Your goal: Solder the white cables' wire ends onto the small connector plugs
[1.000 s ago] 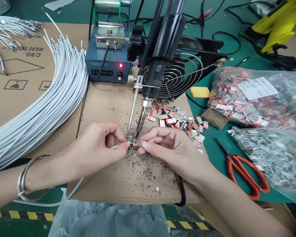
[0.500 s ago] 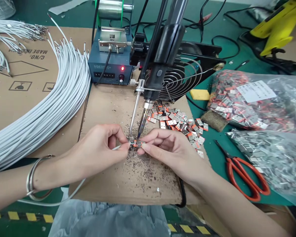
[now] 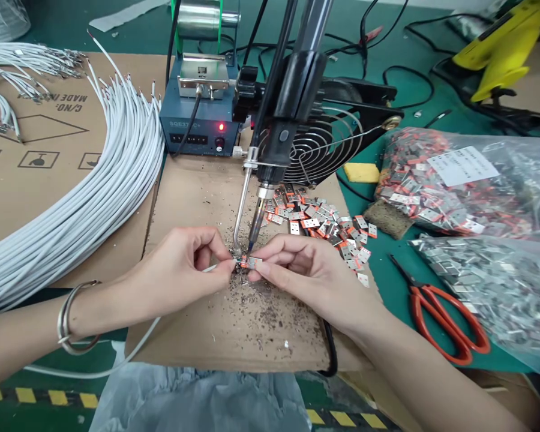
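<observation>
And right beneath the soldering iron, the left hand has its fingers pinching a white cable, the right hand pinching a metal connector! A slip could skew the alignment; fingers straying tipward might burn. Right of the iron, a clear bag bulges with orange-and-silver pieces; farther right and nearer the person, a second bag carries silvery pieces.

Connector below soldering iron; cable bundle left; connector pile right, on cardboard; scissors farther right.
</observation>
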Demonstrator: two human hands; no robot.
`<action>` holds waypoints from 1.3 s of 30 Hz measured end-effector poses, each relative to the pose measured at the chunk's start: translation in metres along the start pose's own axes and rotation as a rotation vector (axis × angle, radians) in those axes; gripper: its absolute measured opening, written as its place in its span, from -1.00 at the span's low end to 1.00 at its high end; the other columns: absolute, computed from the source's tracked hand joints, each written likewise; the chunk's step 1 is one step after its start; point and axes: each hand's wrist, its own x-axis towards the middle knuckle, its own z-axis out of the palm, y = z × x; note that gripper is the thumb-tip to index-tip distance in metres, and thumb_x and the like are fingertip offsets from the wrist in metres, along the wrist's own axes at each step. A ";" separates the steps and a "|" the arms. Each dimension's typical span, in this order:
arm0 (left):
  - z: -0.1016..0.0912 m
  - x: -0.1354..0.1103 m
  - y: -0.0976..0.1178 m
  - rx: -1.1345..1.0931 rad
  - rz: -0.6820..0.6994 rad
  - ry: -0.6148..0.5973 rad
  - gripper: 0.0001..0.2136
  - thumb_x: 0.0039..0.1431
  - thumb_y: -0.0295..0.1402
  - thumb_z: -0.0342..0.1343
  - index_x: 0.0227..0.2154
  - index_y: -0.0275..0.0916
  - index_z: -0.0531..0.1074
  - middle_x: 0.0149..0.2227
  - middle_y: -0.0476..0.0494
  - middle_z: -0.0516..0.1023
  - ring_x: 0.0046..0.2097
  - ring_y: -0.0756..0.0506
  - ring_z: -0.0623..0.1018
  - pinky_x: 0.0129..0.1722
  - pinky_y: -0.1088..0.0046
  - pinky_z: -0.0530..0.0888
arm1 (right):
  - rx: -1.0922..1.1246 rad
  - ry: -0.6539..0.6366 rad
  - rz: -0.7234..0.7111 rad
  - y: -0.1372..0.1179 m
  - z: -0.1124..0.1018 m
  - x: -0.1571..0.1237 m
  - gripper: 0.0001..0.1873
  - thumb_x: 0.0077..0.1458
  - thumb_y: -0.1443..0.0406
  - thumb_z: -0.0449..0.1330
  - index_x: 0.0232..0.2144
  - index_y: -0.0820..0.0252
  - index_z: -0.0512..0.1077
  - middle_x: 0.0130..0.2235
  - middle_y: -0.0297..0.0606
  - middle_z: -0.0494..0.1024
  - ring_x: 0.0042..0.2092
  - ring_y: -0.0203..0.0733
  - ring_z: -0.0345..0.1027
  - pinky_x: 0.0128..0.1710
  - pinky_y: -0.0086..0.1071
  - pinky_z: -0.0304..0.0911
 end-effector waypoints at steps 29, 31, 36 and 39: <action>-0.001 -0.004 -0.003 0.008 0.017 0.021 -0.89 0.01 -0.33 0.09 -0.54 -0.24 0.41 -0.69 0.15 0.13 -0.63 0.10 0.14 -0.67 0.60 0.09 | 0.075 -0.007 0.004 -0.001 0.000 -0.001 -0.92 -0.14 0.34 0.33 -0.50 0.18 0.49 -0.53 -0.34 0.58 -0.47 -0.33 0.45 -0.45 -0.51 0.33; 0.000 -0.005 -0.005 0.007 0.023 0.023 -0.89 0.01 -0.32 0.10 -0.54 -0.23 0.41 -0.69 0.15 0.13 -0.63 0.10 0.14 -0.67 0.61 0.10 | 0.072 -0.003 0.007 -0.001 0.000 -0.001 -0.91 -0.14 0.34 0.33 -0.50 0.19 0.49 -0.53 -0.33 0.58 -0.47 -0.34 0.45 -0.45 -0.51 0.33; 0.000 -0.003 -0.002 0.010 0.012 0.019 -0.89 0.00 -0.32 0.10 -0.54 -0.23 0.40 -0.69 0.16 0.13 -0.63 0.10 0.13 -0.67 0.60 0.10 | 0.099 -0.006 0.013 -0.001 0.001 -0.001 -0.86 -0.19 0.32 0.37 -0.50 0.19 0.49 -0.53 -0.34 0.59 -0.47 -0.35 0.45 -0.44 -0.53 0.33; -0.001 -0.002 0.002 0.035 -0.018 0.014 -0.89 -0.02 -0.32 0.10 -0.54 -0.24 0.40 -0.69 0.16 0.13 -0.63 0.09 0.14 -0.67 0.59 0.10 | 0.101 0.003 0.013 -0.002 0.001 0.000 -0.83 -0.22 0.31 0.39 -0.51 0.19 0.48 -0.54 -0.34 0.59 -0.47 -0.34 0.46 -0.45 -0.52 0.34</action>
